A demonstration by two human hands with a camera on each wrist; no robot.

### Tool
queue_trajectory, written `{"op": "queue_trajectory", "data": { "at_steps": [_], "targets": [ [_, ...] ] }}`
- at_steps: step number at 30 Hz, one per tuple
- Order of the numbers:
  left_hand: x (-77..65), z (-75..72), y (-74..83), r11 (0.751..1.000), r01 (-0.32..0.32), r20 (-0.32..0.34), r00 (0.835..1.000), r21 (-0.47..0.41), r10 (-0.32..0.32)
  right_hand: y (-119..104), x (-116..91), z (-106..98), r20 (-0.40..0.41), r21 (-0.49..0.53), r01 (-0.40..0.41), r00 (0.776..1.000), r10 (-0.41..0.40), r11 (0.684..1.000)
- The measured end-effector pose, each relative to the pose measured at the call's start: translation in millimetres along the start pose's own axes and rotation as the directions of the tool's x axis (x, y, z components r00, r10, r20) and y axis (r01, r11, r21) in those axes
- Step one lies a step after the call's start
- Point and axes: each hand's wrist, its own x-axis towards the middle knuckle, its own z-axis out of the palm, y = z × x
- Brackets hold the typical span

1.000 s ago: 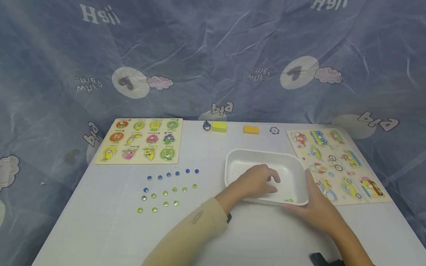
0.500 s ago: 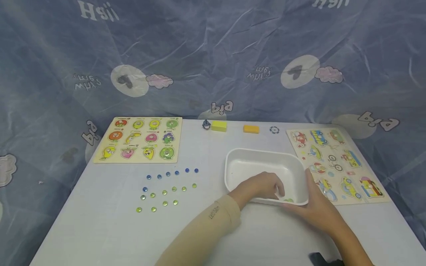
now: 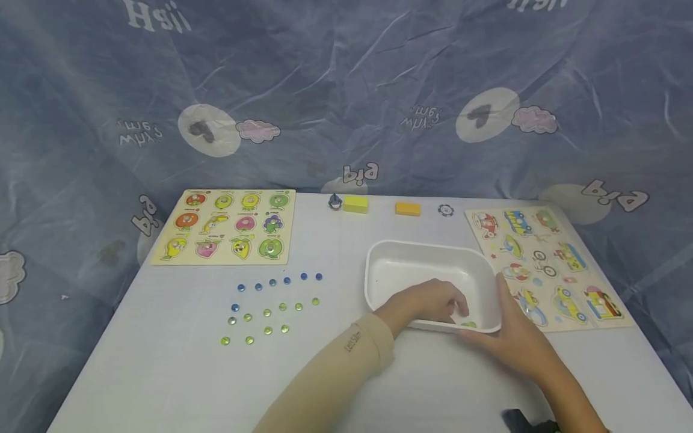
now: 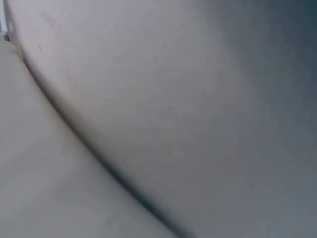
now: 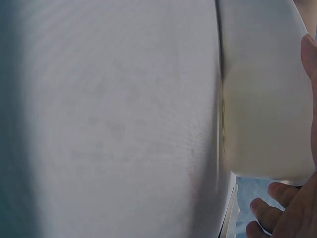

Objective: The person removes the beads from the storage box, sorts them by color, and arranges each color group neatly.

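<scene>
A white plastic tray stands right of the table's middle. My right hand grips its near right corner, thumb at the front side and fingers along the right end; in the right wrist view a thumb lies against the tray wall. My left hand reaches down inside the tray with bent fingers, close beside a few green glass beads at the near right corner. The front rim partly hides its fingertips, and I cannot tell whether they pinch a bead. The left wrist view shows sleeve and tabletop.
Blue beads and green beads lie in loose rows left of the tray. A fruit puzzle board is at back left, a vehicle puzzle board at right. Along the back sit a yellow block, an orange block and small figures.
My left hand has moved right and down inside the tray toward the green beads, its fingers bending more. The right hand stays on the tray's corner.
</scene>
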Motion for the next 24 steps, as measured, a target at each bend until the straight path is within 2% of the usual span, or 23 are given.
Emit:
{"op": "queue_trajectory", "data": {
  "at_steps": [9,15,24],
  "targets": [
    [4.7,0.8,6.5,1.0,0.022,0.031,0.999,-0.009,-0.022,2.1,0.4,1.3,-0.001,0.002,0.007,1.0,-0.007,1.0],
    [10.0,2.5,10.9,0.999,-0.002,-0.005,1.0,0.042,0.002,2.9,1.7,2.4,-0.004,0.0,0.011,1.0,-0.011,1.0],
    [14.5,3.7,16.9,1.0,-0.011,0.032,0.999,0.012,0.011,2.6,1.6,1.9,-0.003,-0.01,0.01,1.0,-0.01,1.0]
  ]
}}
